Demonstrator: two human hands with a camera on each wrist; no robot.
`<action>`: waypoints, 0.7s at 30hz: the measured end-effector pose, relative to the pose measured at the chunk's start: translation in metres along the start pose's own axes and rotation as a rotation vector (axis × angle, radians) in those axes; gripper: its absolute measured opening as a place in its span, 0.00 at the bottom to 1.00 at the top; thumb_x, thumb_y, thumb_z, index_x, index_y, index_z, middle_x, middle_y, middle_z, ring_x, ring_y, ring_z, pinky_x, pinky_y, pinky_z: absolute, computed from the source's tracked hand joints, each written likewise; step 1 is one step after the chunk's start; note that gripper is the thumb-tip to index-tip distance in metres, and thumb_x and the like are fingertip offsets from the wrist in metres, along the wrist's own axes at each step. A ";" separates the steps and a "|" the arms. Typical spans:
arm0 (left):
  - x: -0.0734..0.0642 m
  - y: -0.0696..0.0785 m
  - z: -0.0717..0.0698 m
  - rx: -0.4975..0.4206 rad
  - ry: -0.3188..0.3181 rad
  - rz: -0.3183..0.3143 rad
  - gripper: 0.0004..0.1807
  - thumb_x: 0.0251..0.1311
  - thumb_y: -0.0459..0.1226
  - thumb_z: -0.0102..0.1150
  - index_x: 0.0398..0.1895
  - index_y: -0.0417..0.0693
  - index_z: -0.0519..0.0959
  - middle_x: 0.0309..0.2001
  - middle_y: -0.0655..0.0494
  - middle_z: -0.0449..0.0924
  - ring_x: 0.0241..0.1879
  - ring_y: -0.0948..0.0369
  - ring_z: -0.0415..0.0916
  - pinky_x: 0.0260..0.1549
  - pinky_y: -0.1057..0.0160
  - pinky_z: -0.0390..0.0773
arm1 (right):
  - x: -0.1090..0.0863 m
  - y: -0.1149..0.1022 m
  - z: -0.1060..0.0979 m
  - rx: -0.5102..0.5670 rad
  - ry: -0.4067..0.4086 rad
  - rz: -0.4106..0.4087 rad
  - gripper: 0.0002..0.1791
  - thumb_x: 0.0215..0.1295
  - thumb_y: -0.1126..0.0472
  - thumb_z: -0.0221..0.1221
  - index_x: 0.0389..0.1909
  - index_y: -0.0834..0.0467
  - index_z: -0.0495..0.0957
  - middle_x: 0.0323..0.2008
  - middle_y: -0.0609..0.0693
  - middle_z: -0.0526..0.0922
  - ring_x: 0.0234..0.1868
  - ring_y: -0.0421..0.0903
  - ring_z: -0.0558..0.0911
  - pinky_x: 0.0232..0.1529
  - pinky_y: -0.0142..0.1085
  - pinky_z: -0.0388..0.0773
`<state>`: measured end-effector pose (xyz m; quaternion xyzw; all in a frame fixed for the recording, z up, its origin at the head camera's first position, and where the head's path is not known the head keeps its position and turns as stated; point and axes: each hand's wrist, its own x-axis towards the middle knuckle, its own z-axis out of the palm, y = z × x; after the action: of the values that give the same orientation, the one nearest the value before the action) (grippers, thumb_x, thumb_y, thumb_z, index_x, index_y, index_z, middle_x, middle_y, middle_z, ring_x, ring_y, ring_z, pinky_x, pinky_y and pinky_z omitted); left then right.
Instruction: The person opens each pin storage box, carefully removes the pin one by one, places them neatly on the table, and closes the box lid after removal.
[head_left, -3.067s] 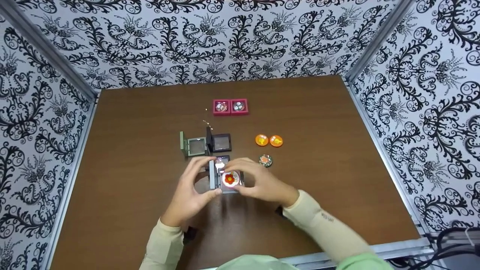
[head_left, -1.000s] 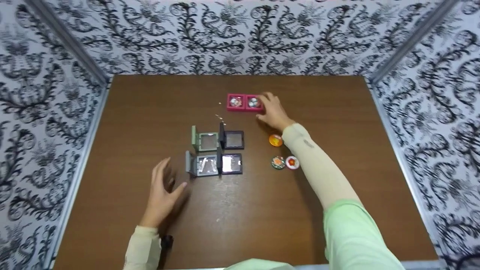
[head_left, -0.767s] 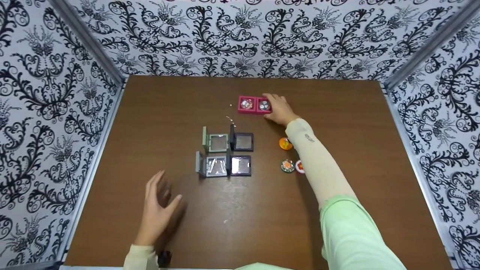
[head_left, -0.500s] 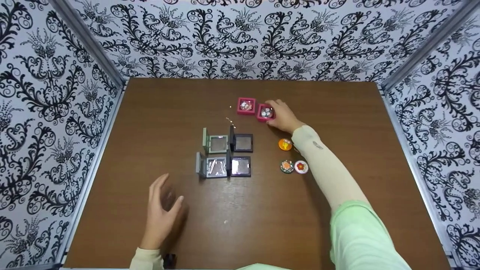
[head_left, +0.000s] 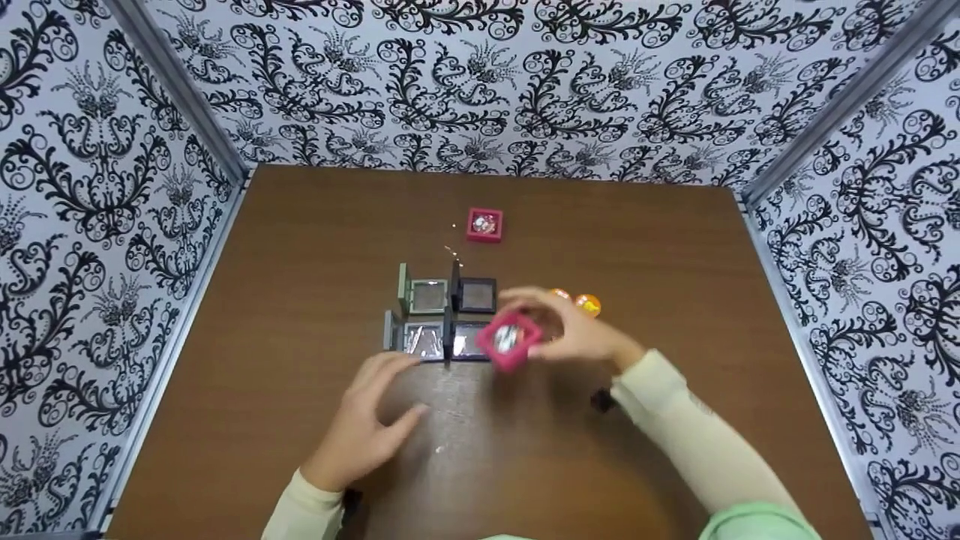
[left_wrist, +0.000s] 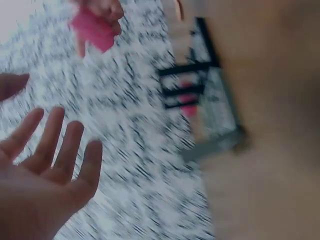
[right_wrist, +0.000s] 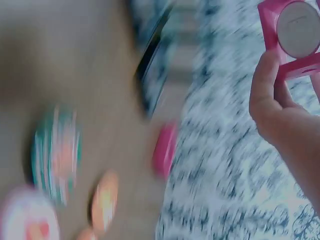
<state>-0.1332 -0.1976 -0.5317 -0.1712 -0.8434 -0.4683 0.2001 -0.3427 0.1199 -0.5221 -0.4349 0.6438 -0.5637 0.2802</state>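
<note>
My right hand (head_left: 576,334) grips a pink square case (head_left: 509,355) by its edges, raised above the table and tilted. A shiny patterned round piece shows in the case's face in the head view. From the right wrist view, the pink case (right_wrist: 271,24) shows a plain pale disc (right_wrist: 299,30) on its other side. My left hand (head_left: 366,424) hovers just in front of the hinged cases, thumb apart from its loosely bent fingers, with nothing in it. That same left hand (left_wrist: 52,172) has its fingers spread in the left wrist view.
Several hinged square cases stand with lids up in two rows: green (head_left: 430,296), black (head_left: 477,295), grey (head_left: 424,341), and a dark one (head_left: 468,341) partly hidden. Another pink case (head_left: 484,225) lies at the back. Two orange discs (head_left: 589,305) and blurred decorated discs (right_wrist: 56,155) lie rightward.
The right hand set the flower disc down, took the right-hand pink case from the back, and brought it toward the front. The left hand left the grey case, then moved back toward the middle.
</note>
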 end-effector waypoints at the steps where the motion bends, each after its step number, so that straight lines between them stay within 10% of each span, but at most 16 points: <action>1: 0.007 0.006 0.002 0.014 -0.057 0.036 0.39 0.58 0.35 0.82 0.74 0.53 0.77 0.69 0.57 0.76 0.69 0.54 0.71 0.71 0.52 0.70 | -0.003 -0.003 0.009 0.061 -0.036 -0.029 0.48 0.63 0.70 0.71 0.82 0.64 0.60 0.70 0.64 0.75 0.68 0.65 0.75 0.63 0.56 0.81; 9: 0.042 0.044 0.026 0.145 -0.363 0.201 0.51 0.56 0.56 0.83 0.81 0.54 0.70 0.77 0.62 0.70 0.73 0.56 0.65 0.69 0.41 0.70 | -0.012 -0.016 0.057 0.305 -0.206 -0.079 0.56 0.66 0.69 0.73 0.86 0.64 0.48 0.75 0.67 0.63 0.76 0.64 0.68 0.75 0.59 0.67; 15: 0.045 0.048 0.034 0.165 -0.372 0.211 0.49 0.54 0.58 0.84 0.77 0.52 0.74 0.70 0.60 0.75 0.66 0.57 0.71 0.64 0.45 0.74 | -0.014 -0.013 0.073 0.370 -0.157 -0.120 0.53 0.69 0.65 0.71 0.86 0.62 0.48 0.74 0.66 0.64 0.73 0.61 0.71 0.71 0.58 0.73; 21: 0.056 0.050 0.041 0.200 -0.322 0.220 0.45 0.50 0.57 0.86 0.69 0.49 0.79 0.64 0.56 0.75 0.61 0.56 0.74 0.58 0.49 0.77 | -0.019 -0.007 0.108 0.710 -0.008 -0.142 0.35 0.74 0.68 0.54 0.80 0.57 0.59 0.74 0.60 0.69 0.71 0.57 0.75 0.69 0.54 0.76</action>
<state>-0.1644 -0.1317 -0.4872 -0.3141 -0.8830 -0.3242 0.1285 -0.2397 0.0846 -0.5405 -0.3563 0.3750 -0.7685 0.3767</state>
